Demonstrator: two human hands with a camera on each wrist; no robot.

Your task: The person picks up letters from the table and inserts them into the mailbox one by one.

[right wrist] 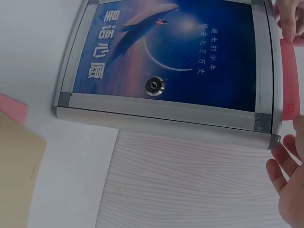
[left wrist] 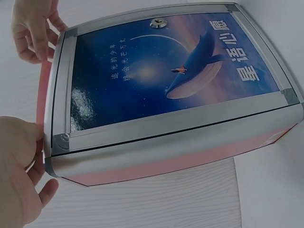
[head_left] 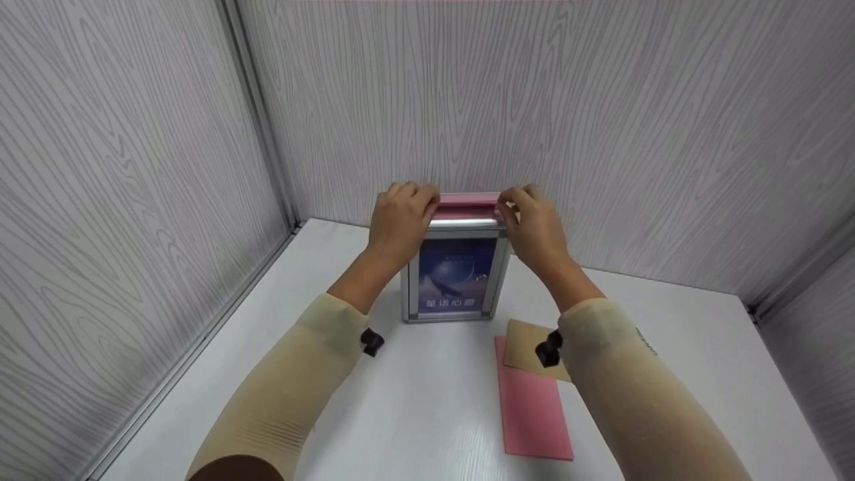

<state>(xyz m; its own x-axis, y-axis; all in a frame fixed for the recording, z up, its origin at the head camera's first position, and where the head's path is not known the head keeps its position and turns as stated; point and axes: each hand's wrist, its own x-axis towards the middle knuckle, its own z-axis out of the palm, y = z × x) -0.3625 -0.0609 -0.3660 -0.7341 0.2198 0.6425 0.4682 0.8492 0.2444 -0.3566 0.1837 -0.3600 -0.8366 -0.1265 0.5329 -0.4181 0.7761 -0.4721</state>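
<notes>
Against the back wall stands an upright silver-framed letter box (head_left: pixel 461 280) with a blue whale poster and a round lock (right wrist: pixel 155 86) on its front. A pink-red envelope (right wrist: pixel 289 80) stretches along the box's top edge, its lower part hidden by the frame. My left hand (head_left: pixel 399 217) pinches the envelope's left end between thumb and fingers. The other end is held by my right hand (head_left: pixel 536 227), thumb and fingers bent around it. Whether the envelope is partly inside the slot cannot be told.
On the white table (head_left: pixel 414 401), right of the box's front, lies a pink envelope stack (head_left: pixel 534 414). A brown envelope (head_left: pixel 528 337) overlaps its far end. Wood-grain panels (head_left: pixel 467 100) rise behind and at both sides.
</notes>
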